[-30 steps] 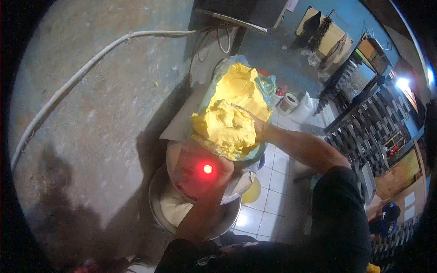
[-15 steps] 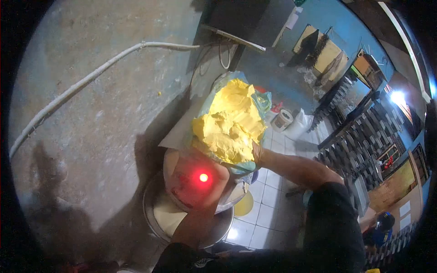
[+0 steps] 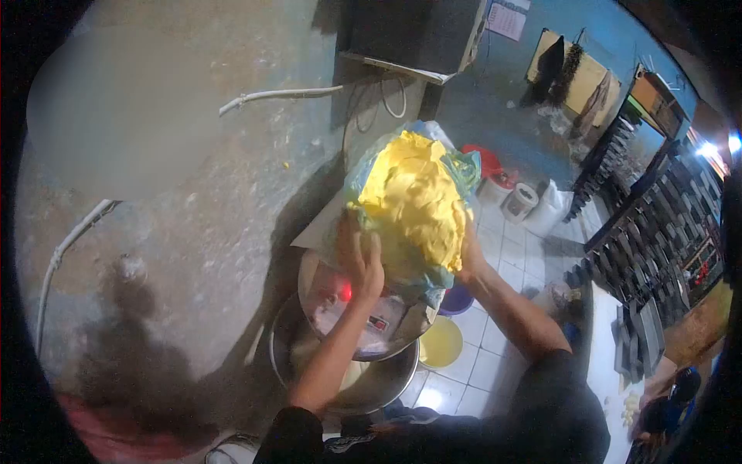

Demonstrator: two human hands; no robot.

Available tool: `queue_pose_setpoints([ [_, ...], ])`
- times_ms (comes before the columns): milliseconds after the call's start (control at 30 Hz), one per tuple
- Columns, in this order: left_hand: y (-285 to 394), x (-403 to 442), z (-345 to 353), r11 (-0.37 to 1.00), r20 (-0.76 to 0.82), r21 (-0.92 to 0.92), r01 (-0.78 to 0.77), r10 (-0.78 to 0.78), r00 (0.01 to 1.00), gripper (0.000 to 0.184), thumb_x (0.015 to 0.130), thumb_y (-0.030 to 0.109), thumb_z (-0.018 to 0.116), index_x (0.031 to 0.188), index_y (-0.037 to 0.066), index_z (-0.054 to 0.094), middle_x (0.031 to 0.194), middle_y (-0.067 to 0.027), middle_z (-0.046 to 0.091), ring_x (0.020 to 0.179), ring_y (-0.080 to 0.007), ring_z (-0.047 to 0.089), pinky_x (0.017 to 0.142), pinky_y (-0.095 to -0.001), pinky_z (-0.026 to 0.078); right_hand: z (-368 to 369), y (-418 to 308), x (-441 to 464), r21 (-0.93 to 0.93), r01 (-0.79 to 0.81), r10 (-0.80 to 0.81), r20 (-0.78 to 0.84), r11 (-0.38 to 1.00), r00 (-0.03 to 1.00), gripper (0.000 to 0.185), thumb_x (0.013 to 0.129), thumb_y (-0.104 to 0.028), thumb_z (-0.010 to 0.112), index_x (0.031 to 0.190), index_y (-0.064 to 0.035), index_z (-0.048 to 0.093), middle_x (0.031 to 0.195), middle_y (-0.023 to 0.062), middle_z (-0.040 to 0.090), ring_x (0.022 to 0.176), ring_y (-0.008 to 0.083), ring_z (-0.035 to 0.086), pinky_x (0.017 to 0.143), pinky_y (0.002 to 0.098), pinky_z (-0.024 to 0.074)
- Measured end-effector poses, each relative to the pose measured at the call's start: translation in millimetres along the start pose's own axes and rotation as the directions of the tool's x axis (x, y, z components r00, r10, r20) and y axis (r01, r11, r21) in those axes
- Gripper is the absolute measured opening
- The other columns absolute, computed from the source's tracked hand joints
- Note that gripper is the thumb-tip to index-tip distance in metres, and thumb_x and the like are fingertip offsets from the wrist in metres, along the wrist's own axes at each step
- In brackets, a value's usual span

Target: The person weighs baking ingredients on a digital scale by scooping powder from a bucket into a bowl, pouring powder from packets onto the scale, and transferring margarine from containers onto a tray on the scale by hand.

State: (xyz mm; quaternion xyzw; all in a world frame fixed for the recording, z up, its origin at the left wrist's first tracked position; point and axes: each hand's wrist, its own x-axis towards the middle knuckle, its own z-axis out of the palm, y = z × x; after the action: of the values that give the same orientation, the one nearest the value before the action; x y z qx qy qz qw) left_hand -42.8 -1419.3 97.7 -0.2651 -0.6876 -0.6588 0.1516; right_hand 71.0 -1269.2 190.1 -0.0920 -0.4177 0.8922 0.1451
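A large lump of soft yellow margarine-like fat (image 3: 413, 185) fills an opened pale green plastic bag (image 3: 355, 182). My left hand (image 3: 362, 261) presses against the near left side of the bag, thumb and fingers pointing up. On the bag's right side is my right hand (image 3: 468, 251), with most of its fingers hidden behind the bag. Below the bag, a round surface with a glowing red light and a small panel, perhaps a scale (image 3: 371, 321), sits over a large metal bowl (image 3: 282, 359). Something pale lies inside the bowl.
A yellow round container (image 3: 442, 342) and a purple tub (image 3: 457, 300) stand on the white tiled floor (image 3: 471, 379). White buckets (image 3: 522, 201) and a white sack (image 3: 547, 213) are farther back. Stacked dark tins (image 3: 653, 232) line the right. A worn wall (image 3: 193, 255) borders the left.
My left hand has moved up from over the red light to the bag's side, uncovering the round surface and its panel. The view has shifted, and the bag appears slightly farther right.
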Motion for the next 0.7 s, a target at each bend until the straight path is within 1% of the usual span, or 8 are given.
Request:
queue_pose_setpoints([
  [67,-13,-6,3,0.976,0.071,-0.091,0.196,-0.19,0.979,0.054,0.101,0.033,0.044,0.146,0.006,0.032,0.15,-0.0206,0.029,0.138,-0.0337,0.029,0.112,-0.0419,0.024,-14,-10,-1,0.056,0.055,-0.055,0.006,0.997,0.998,0.064,0.092,-0.057,0.052,0.136,-0.0112,0.048,0.129,0.0093,0.058,0.112,0.0264,0.06,0.096,0.0443,0.0501],
  [167,12,-3,-14,0.968,0.075,-0.195,0.157,-0.145,0.987,0.053,0.098,0.026,0.05,0.142,0.001,0.036,0.147,-0.0229,0.035,0.134,-0.0383,0.035,0.112,-0.0439,0.025,-36,-25,4,0.191,0.08,-0.089,0.035,0.978,0.995,0.063,0.093,-0.058,0.048,0.136,-0.0127,0.049,0.131,0.0071,0.057,0.115,0.026,0.058,0.098,0.0443,0.0483],
  [367,31,-28,-38,0.996,0.049,0.004,0.094,-0.094,0.994,0.055,0.096,0.024,0.053,0.143,0.001,0.036,0.144,-0.0223,0.041,0.134,-0.0358,0.039,0.11,-0.0422,0.03,-81,-48,10,0.367,0.063,-0.107,0.1,0.928,0.989,0.06,0.093,-0.056,0.047,0.132,-0.0104,0.052,0.127,0.0082,0.061,0.112,0.028,0.06,0.098,0.0463,0.0482],
  [433,45,-52,-63,0.99,0.063,0.112,0.082,-0.089,0.994,0.054,0.098,0.018,0.051,0.146,0.003,0.033,0.148,-0.0172,0.039,0.137,-0.0266,0.038,0.11,-0.0342,0.031,-86,-49,7,0.437,0.03,-0.112,0.164,0.899,0.98,0.053,0.095,-0.048,0.047,0.129,-0.0081,0.054,0.124,0.0113,0.062,0.108,0.0286,0.062,0.092,0.0475,0.0516],
  [500,60,-91,-87,0.99,-0.009,0.07,0.122,-0.122,0.992,0.054,0.096,0.018,0.055,0.145,0.004,0.037,0.146,-0.0157,0.042,0.134,-0.0276,0.041,0.11,-0.0384,0.033,-74,-49,5,0.419,0.047,-0.131,0.175,0.907,0.976,0.051,0.096,-0.045,0.049,0.13,-0.0074,0.053,0.123,0.0116,0.062,0.109,0.0288,0.062,0.091,0.0478,0.0523],
  [567,60,-137,-117,0.981,-0.091,0.023,0.19,-0.188,0.978,0.051,0.097,0.015,0.054,0.144,0.005,0.039,0.146,-0.0131,0.044,0.132,-0.024,0.044,0.109,-0.0359,0.034,-37,-49,-23,0.443,-0.025,-0.097,0.25,0.896,0.963,0.051,0.095,-0.044,0.051,0.131,-0.0066,0.052,0.124,0.0124,0.062,0.109,0.0295,0.061,0.093,0.048,0.0522],
  [633,73,-188,-151,0.938,-0.157,0.154,0.31,-0.287,0.945,0.048,0.097,0.012,0.053,0.143,0.005,0.04,0.144,-0.011,0.045,0.129,-0.0213,0.046,0.107,-0.0337,0.036,-7,-37,-45,0.503,-0.171,-0.068,0.423,0.847,0.904,0.05,0.096,-0.041,0.051,0.132,-0.0063,0.051,0.125,0.0134,0.061,0.11,0.0304,0.061,0.094,0.0487,0.0519],
  [700,70,-238,-180,0.897,-0.226,-0.023,0.442,-0.435,0.872,0.047,0.098,0.011,0.053,0.142,0.005,0.04,0.142,-0.0099,0.046,0.127,-0.0199,0.048,0.105,-0.0325,0.038,20,-9,-49,0.513,-0.307,0.023,0.487,0.801,0.873,0.049,0.097,-0.04,0.05,0.132,-0.0061,0.051,0.127,0.014,0.059,0.111,0.0304,0.06,0.094,0.0484,0.0522],
])
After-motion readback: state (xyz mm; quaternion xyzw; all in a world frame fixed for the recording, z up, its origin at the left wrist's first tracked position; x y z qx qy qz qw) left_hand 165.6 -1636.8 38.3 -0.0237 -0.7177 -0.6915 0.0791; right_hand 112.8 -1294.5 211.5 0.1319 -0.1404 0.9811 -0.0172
